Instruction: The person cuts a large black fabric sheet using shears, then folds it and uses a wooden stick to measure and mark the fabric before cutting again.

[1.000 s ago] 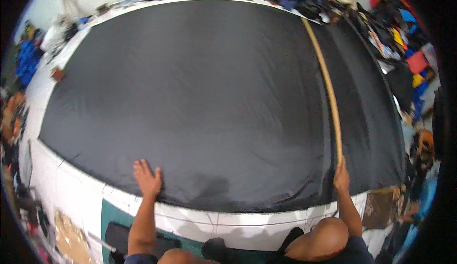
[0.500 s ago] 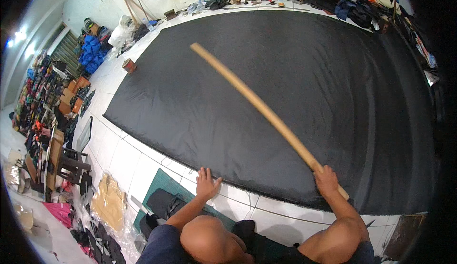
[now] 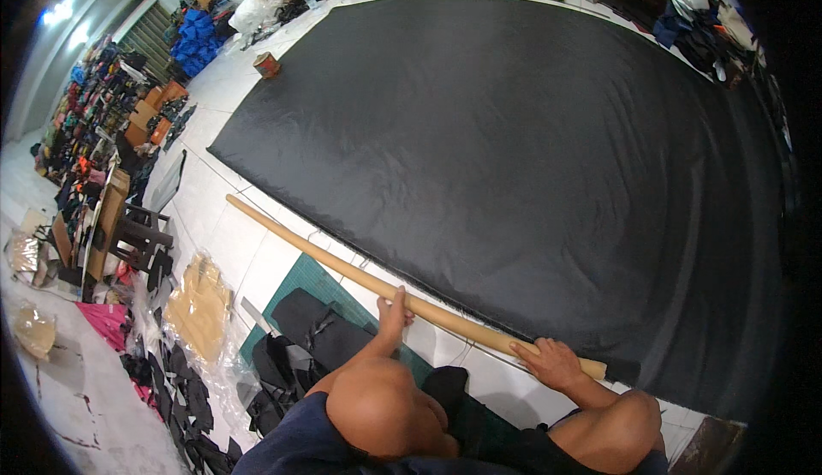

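White floor tiles (image 3: pixel 224 218) run along the near and left edges of a very large sheet of black cloth (image 3: pixel 531 149), which lies spread flat and fills most of the view; its near edge runs slantwise from upper left to lower right, with faint ripples toward the right side; a long wooden pole (image 3: pixel 342 271) lies along that near edge, mostly on the tiles just beside the cloth, its far end reaching out to the left and its near end resting at the cloth's lower corner; the left hand (image 3: pixel 395 305) is wrapped round the pole about midway, fingers curled over it; the right hand (image 3: pixel 548 362) is closed over the pole close to its near end, palm down; both bare knees show at the bottom of the view; a green cutting mat (image 3: pixel 312 282) lies on the tiles just under the pole, with dark bags (image 3: pixel 312 334) heaped on it; a small round tin (image 3: pixel 267 65) stands on the tiles near the cloth's far left corner; blue bundles (image 3: pixel 195 36) are stacked against the far wall; a dark stool (image 3: pixel 137 237) stands to the left, near clear plastic wrappers (image 3: pixel 199 304) and scattered dark scraps; the left wall is lined with crowded, colourful goods (image 3: pixel 94 107); more clutter edges the far and right sides of the cloth.
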Demonstrator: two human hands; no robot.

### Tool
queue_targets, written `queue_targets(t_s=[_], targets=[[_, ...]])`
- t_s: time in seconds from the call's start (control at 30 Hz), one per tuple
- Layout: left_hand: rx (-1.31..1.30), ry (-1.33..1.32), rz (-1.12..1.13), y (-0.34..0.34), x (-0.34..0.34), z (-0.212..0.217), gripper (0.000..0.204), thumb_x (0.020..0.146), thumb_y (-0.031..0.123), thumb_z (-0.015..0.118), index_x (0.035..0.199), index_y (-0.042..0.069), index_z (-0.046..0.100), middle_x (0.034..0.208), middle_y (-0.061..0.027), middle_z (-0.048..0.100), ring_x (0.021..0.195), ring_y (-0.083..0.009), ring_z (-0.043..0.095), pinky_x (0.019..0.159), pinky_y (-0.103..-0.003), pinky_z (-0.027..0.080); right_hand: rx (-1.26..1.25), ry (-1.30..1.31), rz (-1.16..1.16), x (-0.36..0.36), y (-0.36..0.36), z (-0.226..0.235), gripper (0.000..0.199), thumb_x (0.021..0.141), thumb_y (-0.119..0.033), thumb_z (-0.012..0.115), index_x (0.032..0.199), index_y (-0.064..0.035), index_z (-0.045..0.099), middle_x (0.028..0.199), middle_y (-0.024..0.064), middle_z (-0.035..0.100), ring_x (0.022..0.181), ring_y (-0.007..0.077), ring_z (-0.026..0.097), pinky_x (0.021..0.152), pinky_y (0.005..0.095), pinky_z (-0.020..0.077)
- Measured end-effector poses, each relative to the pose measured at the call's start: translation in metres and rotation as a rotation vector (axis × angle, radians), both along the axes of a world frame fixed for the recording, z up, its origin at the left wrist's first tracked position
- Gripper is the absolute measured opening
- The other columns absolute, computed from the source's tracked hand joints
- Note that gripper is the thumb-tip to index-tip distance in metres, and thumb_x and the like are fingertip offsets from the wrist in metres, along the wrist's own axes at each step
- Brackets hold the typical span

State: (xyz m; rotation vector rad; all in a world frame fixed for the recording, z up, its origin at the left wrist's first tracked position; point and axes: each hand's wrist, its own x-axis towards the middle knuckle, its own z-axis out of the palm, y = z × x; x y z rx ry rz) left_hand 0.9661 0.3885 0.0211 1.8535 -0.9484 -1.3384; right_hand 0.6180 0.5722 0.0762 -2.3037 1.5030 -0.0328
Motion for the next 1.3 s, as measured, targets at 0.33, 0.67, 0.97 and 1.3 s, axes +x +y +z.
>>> queue_targets(t_s=[0.33,0.67,0.97,1.3], targets=[[-0.073,-0.918,0.034,-0.095,0.175,-0.075,0.078,0.085,0.056,0.067,0.118,-0.013,0.056,0.104,-0.0270,0.065,0.092,-0.0358,0.065,0.081,-0.046,0.052,-0.197,-0.158,-0.794,-0.108,0.018,0.003,0.051,0.093,-0.035,0.061,0.137,-0.0104,0.051,0.124,0.0177,0.056,0.116,0.0353,0.052,0.097,0.0479,0.0401],[-0.551,-0.999,-0.408,-0.142,0.066,-0.071,0.073,0.093,0.054,0.056,0.143,0.002,0.044,0.146,-0.0315,0.037,0.136,-0.0467,0.036,0.113,-0.048,0.031,0.150,0.340,-1.409,-0.182,0.203,-0.058,0.065,0.098,-0.054,0.044,0.153,-0.0222,0.031,0.158,0.0173,0.025,0.142,0.0419,0.028,0.115,0.0515,0.0287],[-0.623,-1.131,-0.917,-0.100,-0.027,0.014,0.058,0.092,0.037,0.064,0.139,0.006,0.048,0.150,-0.0265,0.034,0.136,-0.0456,0.035,0.111,-0.053,0.031,0.244,0.081,-1.859,-0.108,0.274,-0.026,0.043,0.091,-0.039,0.059,0.112,-0.0009,0.058,0.080,0.0205,0.065,0.083,0.0437,0.064,0.080,0.0524,0.0497],[-0.689,-0.819,-2.161,-0.053,-0.253,0.120,0.057,0.091,0.040,0.061,0.139,0.010,0.050,0.142,-0.0187,0.049,0.130,-0.0376,0.048,0.108,-0.047,0.040,-0.039,-1.485,-2.347,-0.056,0.276,-0.026,0.027,0.095,-0.030,0.058,0.101,-0.0038,0.059,0.084,0.0123,0.061,0.079,0.0299,0.055,0.075,0.0427,0.0475]])
